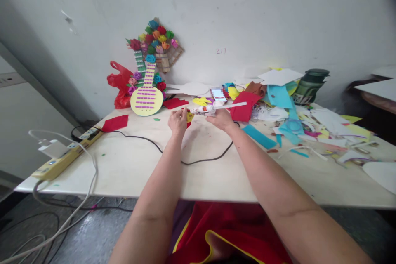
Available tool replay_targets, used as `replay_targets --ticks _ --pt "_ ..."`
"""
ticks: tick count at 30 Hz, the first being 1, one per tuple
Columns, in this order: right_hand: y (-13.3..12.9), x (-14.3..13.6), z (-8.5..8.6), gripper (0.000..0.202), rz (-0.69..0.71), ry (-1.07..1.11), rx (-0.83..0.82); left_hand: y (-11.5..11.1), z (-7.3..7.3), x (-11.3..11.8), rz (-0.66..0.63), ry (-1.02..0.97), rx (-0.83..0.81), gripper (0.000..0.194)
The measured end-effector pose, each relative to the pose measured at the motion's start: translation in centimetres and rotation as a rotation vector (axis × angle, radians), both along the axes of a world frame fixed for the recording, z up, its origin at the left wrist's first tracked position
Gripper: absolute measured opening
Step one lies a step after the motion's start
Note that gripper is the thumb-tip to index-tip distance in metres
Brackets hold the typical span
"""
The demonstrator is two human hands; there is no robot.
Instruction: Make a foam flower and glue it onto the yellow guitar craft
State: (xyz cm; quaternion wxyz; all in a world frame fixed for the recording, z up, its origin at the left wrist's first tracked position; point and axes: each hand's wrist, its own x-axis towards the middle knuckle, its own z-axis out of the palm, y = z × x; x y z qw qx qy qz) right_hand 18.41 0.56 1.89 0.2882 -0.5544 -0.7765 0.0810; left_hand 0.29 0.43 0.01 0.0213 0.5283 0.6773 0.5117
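Over the middle of the table, my right hand (222,119) is wrapped round a white hot glue gun (208,109). A long pale glue stick (238,104) juts from its back end toward the right, and its nozzle side points left at my other hand. My left hand (177,122) is closed in a pinch close to the nozzle. Small red and yellow pieces (189,118) show beside those fingertips; whether they are held or lie behind is unclear. A black cord (204,160) loops across the table below the hands.
At the back left stand a yellow paper guitar (146,101), a bunch of paper flowers (156,39) and a red plastic bag (119,86). Coloured paper scraps (324,126) and a green bottle (311,86) crowd the right. A yellow power strip (66,156) lies along the left edge.
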Motion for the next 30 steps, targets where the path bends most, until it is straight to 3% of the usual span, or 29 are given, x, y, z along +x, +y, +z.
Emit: replay_targets --ticks 17,30 --pt "0.4 -0.1 -0.5 0.034 -0.033 -0.057 0.085 1.0 -0.9 -0.5 -0.09 -0.141 0.059 0.033" --pt "0.9 0.5 -1.0 0.024 0.127 0.521 -0.075 1.9 -1.4 -1.6 -0.201 -0.368 0.114 0.03"
